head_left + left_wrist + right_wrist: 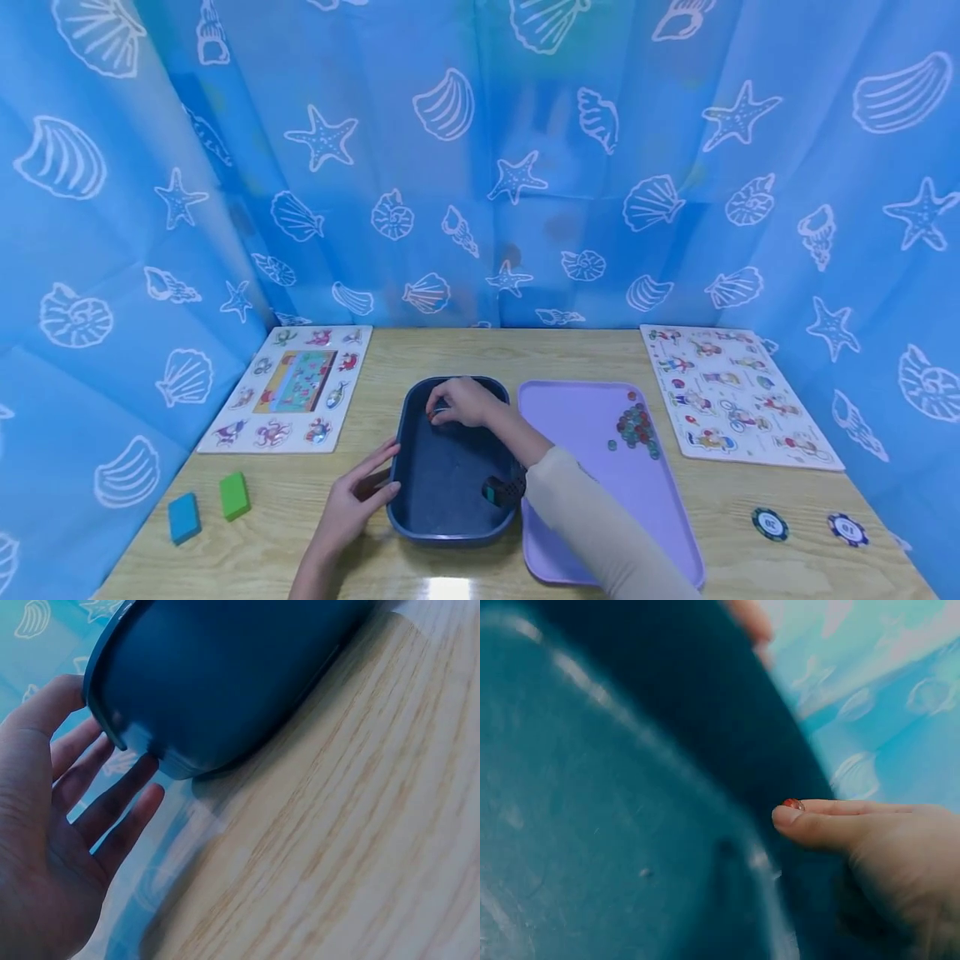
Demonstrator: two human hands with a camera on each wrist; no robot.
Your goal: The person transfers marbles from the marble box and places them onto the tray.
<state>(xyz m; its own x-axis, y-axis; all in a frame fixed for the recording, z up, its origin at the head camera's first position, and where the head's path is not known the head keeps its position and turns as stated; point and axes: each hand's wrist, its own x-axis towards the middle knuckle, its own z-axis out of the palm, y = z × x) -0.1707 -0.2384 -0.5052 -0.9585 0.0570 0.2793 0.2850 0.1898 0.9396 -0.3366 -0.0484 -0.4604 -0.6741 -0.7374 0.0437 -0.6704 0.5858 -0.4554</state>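
Observation:
A dark blue rectangular bin (450,500) stands on the wooden table in front of me. Over its far left part, my right hand (467,402) pinches a small red glass bead (792,803) between thumb and fingertips. My left hand (358,492) is at the bin's left side, its fingers extended and loosely spread. In the left wrist view, fingertips meet the bin's outer wall and rim. Right of the bin lies a purple tray (570,500), where a cluster of red and green glass beads (636,427) sits near the far right corner.
Picture puzzle boards stand at the back left (277,392) and back right (738,396). Blue (183,518) and green (235,497) blocks lie at left. Two poker chips, one green-edged (770,524) and one blue-edged (848,529), lie at right. A shell-print curtain (480,167) encloses the table.

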